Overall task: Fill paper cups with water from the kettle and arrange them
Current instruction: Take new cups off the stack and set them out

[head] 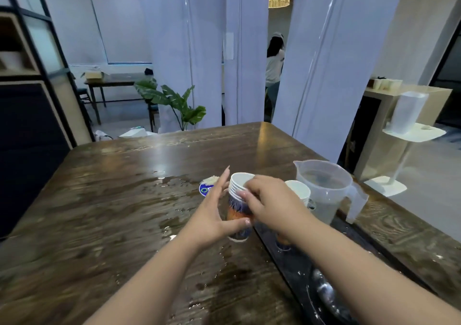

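Both hands work the cup stack (240, 195): your left hand (216, 215) steadies its base, right hand (264, 197) pinches the rims; next, free one cup for the kettle (326, 190)

Left tabletop (99, 200): wet, open. Right: jug (324, 190), second cup stack (298, 191) crowd approach; lid (207, 187) behind.

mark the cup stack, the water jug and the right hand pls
cup stack (240, 182): head view, white rims near its top.
water jug (324, 192): head view, clear side wall.
right hand (268, 197): head view, back of the hand, fingers on the stack's rims.
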The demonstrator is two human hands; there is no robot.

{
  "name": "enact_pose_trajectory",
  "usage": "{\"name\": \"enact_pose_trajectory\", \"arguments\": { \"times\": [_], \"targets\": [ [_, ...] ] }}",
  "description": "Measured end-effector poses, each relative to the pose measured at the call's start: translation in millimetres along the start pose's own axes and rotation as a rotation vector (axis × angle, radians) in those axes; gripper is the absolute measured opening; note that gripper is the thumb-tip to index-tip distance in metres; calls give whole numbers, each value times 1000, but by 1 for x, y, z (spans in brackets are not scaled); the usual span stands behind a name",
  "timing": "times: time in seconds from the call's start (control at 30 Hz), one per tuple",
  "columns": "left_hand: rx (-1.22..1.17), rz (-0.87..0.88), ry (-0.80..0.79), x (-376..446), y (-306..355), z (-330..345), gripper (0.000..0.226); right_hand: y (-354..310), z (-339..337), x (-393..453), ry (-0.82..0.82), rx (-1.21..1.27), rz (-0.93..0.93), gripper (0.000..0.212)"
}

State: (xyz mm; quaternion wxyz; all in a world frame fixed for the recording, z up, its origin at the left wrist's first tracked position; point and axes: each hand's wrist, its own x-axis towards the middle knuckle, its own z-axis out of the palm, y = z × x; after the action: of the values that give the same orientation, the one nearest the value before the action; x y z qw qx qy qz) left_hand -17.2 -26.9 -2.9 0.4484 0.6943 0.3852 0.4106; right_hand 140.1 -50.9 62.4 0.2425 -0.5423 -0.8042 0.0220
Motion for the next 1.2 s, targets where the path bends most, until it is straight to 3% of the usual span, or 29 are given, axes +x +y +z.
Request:
{"name": "enact_pose_trajectory", "arguments": {
  "times": [0.2,0.33,0.43,0.53,0.67,0.77,0.97,1.1,1.2],
  "targets": [
    [-241,-166,169,-71,-44,-28,89,-57,83,-18,-214,145,-19,21],
    [-203,-249,276,-107,-79,-45,77,-86,118,-24,-293,140,-52,33],
    [-189,-311,284,-127,-98,-58,78,-101,125,-23,-345,105,-111,26],
    [-118,-356,323,-144,-112,-72,81,-111,120,-9,-277,97,-186,25],
    [-104,-386,460,-156,-119,-88,82,-102,122,10,-84,152,-142,19],
    [-113,-388,529,-160,-120,-99,80,-83,157,9,-146,43,-95,20],
    [-89,-362,533,-164,-121,-113,83,-63,229,-6,-414,-129,-68,25],
    [-86,-374,505,-164,-125,-119,86,-63,246,-7,-460,-161,-81,30],
    [-76,-373,476,-166,-128,-119,85,-63,245,-13,-395,-22,-36,37]
  ]
}}
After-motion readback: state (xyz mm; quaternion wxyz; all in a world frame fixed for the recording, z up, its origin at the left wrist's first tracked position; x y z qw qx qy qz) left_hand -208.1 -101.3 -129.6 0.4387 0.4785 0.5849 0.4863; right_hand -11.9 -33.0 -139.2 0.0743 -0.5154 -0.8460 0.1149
